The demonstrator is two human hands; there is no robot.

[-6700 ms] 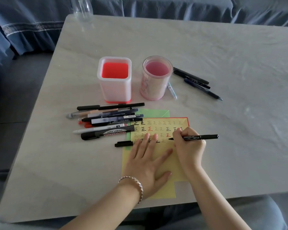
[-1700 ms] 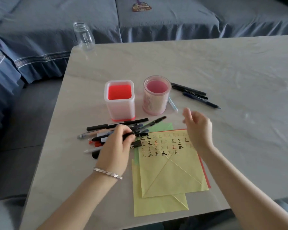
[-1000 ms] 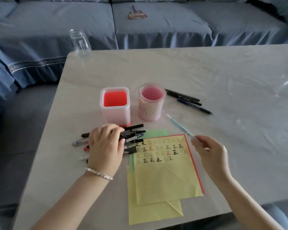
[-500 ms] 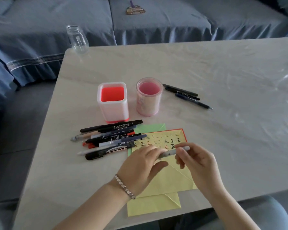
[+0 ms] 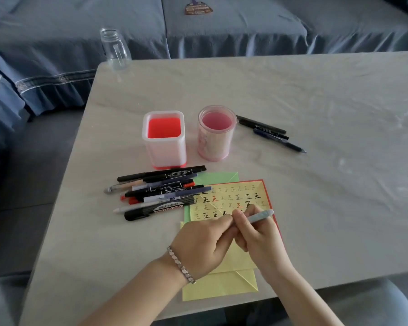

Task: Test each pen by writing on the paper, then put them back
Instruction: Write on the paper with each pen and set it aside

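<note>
Both hands meet over the yellow paper (image 5: pixel 231 198), which bears rows of written characters. My right hand (image 5: pixel 259 238) grips a light blue pen (image 5: pixel 262 214) that points left. My left hand (image 5: pixel 203 243) pinches the pen's left end, which is hidden under its fingertips. A pile of several pens and markers (image 5: pixel 158 191) lies left of the paper. A square white holder with a red inside (image 5: pixel 164 140) and a round pink holder (image 5: pixel 216 132) stand behind the paper, both without pens.
Three dark pens (image 5: pixel 269 132) lie right of the round holder. A clear glass jar (image 5: pixel 114 50) stands at the table's far left corner. Green, red and more yellow sheets (image 5: pixel 222 288) lie under the written paper. A blue sofa runs behind the table.
My right hand picked up the light blue pen and brought it over the paper. My left hand left the pen pile and now pinches the pen's end.
</note>
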